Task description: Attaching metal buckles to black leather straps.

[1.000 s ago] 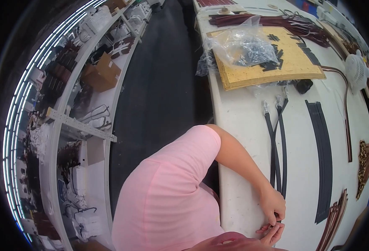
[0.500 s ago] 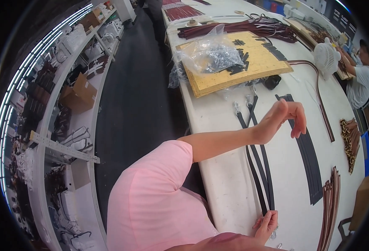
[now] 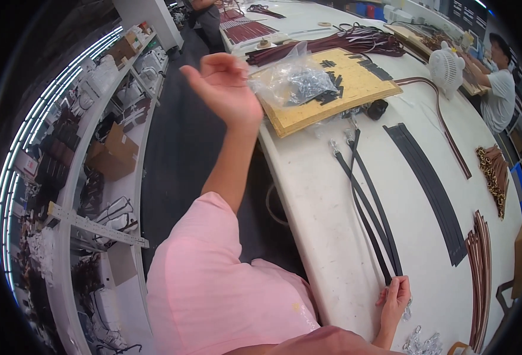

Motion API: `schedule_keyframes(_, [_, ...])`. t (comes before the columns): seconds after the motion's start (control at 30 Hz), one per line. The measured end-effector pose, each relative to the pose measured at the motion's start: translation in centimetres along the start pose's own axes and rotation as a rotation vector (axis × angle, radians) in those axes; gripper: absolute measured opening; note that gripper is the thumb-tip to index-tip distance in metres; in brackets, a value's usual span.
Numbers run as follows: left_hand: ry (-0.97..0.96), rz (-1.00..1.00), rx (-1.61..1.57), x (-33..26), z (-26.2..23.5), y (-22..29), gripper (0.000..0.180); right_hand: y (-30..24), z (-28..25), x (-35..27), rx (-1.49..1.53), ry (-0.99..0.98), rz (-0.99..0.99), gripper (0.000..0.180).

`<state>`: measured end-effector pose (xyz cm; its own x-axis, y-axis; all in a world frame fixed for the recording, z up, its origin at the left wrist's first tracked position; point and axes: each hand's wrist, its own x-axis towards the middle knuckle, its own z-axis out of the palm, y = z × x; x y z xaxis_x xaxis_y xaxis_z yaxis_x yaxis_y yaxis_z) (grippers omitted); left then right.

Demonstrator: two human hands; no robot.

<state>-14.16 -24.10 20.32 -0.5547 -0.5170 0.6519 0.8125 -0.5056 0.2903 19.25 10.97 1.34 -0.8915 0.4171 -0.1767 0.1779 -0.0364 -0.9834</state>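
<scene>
My left hand (image 3: pixel 228 89) is raised off the table's left edge, beside the clear plastic bag. Its thumb is apart and its fingers are loosely curled with nothing in them. Down at the near part of the table, my right hand (image 3: pixel 396 294) pinches the near ends of several long black straps (image 3: pixel 370 204). These straps run away from me along the white table (image 3: pixel 314 225). Their far ends carry shiny metal fittings (image 3: pixel 334 147) that look wrapped in clear plastic. Just in front of my right hand lies a pile of plastic-wrapped metal pieces (image 3: pixel 422 343).
A yellow board (image 3: pixel 361 77) bears small black strips and the plastic bag (image 3: pixel 296 83). Flat black strips (image 3: pixel 429 189), brown straps (image 3: pixel 480 278) and chained pieces (image 3: pixel 491 177) lie rightward. A white fan (image 3: pixel 446 68) stands near a seated co-worker (image 3: pixel 500 89). Shelves (image 3: pixel 95 124) line the left.
My left hand has swung left and away, from above the black straps to beyond the table's edge. My right hand keeps its hold on the strap ends; the view has shifted a little.
</scene>
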Motion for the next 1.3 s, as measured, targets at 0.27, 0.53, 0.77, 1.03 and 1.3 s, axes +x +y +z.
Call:
schedule_keyframes(0.27, [-0.492,-0.417,0.793,-6.9,-4.1,-3.4,0.031,-0.6,0.8,1.0,-0.155,0.002,-0.038,0.019])
schedule_keyframes(0.53, [-0.964,-0.681,1.289,0.0,-0.1,-23.6,0.061,-1.1,1.3,0.1,-0.199,0.037,-0.047,0.021])
schedule_keyframes(0.77, [-0.763,-0.655,1.244,1.9,-1.8,-31.1,0.037,-1.0,1.1,0.8,-0.235,0.089,-0.036,0.021])
schedule_keyframes(1.03, [-1.35,-0.786,0.859,-15.9,4.4,-24.1,0.078,-2.0,1.2,0.6,-0.241,0.08,0.01,0.023])
schedule_keyframes(1.3, [-1.612,-0.879,0.324,-30.4,10.3,-11.2,0.034,0.2,0.7,0.5,-0.394,0.176,-0.268,0.022])
